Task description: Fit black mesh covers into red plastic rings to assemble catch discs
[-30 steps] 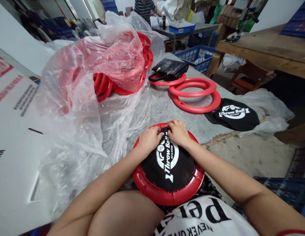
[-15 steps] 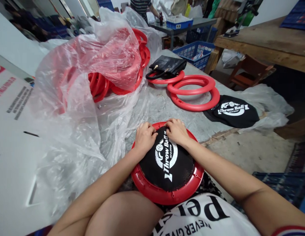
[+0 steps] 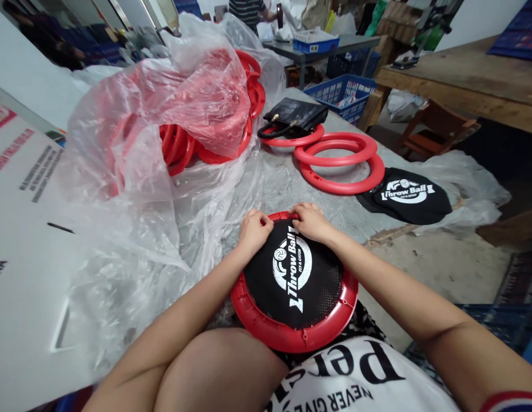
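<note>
A red plastic ring [image 3: 280, 339] rests tilted against my lap and the table edge. Inside it lies a black fabric disc [image 3: 266, 286] printed with white "Throw Ball" lettering, its edge along the ring's inner rim. At the far left of the rim, my left hand [image 3: 254, 230] is closed, thumb and fingers pinching the fabric's edge. My right hand [image 3: 313, 222] is bent over the far rim to the right, fingers pressed on the fabric edge and the ring. Fingertips of both hands are partly hidden.
A clear plastic bag [image 3: 163, 91] full of red rings lies at left, beside a white carton [image 3: 26, 229]. Ahead are loose red rings [image 3: 341, 186], a black handbag [image 3: 296, 114] and more black fabric discs [image 3: 407, 197]. A person [image 3: 246, 12] stands beyond the table.
Both hands have shifted slightly along the far rim, the left one drawing back from the fabric toward the ring. The ring stays in place on my lap; the view has moved a little.
</note>
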A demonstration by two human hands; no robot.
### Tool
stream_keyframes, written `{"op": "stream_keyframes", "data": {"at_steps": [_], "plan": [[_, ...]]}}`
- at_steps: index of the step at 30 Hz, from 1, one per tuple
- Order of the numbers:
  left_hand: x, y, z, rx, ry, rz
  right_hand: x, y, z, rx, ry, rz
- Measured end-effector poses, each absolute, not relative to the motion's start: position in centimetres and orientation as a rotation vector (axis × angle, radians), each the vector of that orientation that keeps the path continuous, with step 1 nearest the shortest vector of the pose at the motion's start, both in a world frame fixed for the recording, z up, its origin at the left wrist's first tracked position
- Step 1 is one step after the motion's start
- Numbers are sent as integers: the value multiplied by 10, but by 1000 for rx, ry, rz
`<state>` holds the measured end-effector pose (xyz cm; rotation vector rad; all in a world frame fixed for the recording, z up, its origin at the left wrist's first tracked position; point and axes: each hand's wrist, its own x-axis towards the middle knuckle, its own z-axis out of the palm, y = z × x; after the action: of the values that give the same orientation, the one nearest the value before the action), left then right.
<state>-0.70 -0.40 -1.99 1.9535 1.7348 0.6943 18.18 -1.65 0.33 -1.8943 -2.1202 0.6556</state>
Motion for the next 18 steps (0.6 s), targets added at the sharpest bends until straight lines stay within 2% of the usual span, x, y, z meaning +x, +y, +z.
{"op": "stream_keyframes", "data": {"at_steps": [4,10,18], "plan": [[-6,-7,-21,1992,1740,709,176,7,15,-1754,-2174,674],[-6,-8,-22,2022,1741,721,164,26,-6,-1596,-1991,1031],[-5,-9,-24,2034,1760,707,168,25,-21,-1504,-2021,960]]}}
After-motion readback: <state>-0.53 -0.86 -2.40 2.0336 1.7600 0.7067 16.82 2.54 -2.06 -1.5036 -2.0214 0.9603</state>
